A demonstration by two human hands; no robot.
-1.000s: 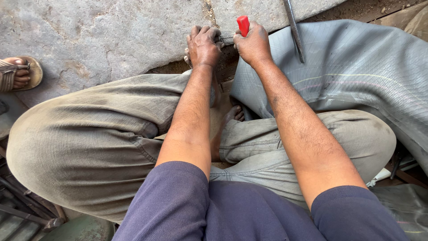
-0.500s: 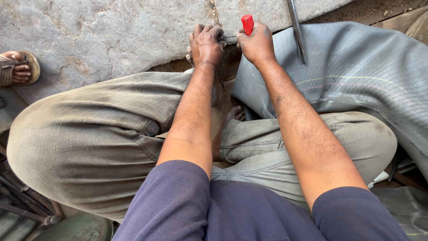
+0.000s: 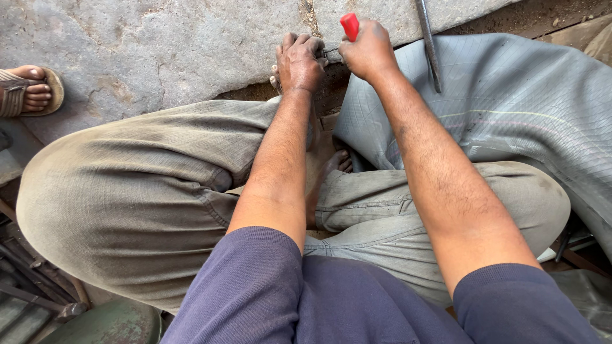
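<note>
I sit cross-legged on the ground. My right hand [image 3: 368, 52] is closed around a tool with a red handle [image 3: 349, 25], whose metal shaft points left toward my left hand [image 3: 298, 62]. My left hand is clenched on a small dark part at the edge of a grey sheet of fabric-like material [image 3: 510, 108]; the part itself is mostly hidden by my fingers. Both hands meet near the seam between two stone slabs [image 3: 159, 51].
A long metal rod [image 3: 428, 44] lies across the grey sheet just right of my right hand. Another person's sandalled foot [image 3: 29, 92] rests on the stone at far left. My bare foot [image 3: 331, 162] is tucked under my forearms. Metal bars [image 3: 32, 280] lie at lower left.
Both hands have shifted slightly up and left in view; the red-handled tool stays gripped and tilts a little. The left hand keeps its hold.
</note>
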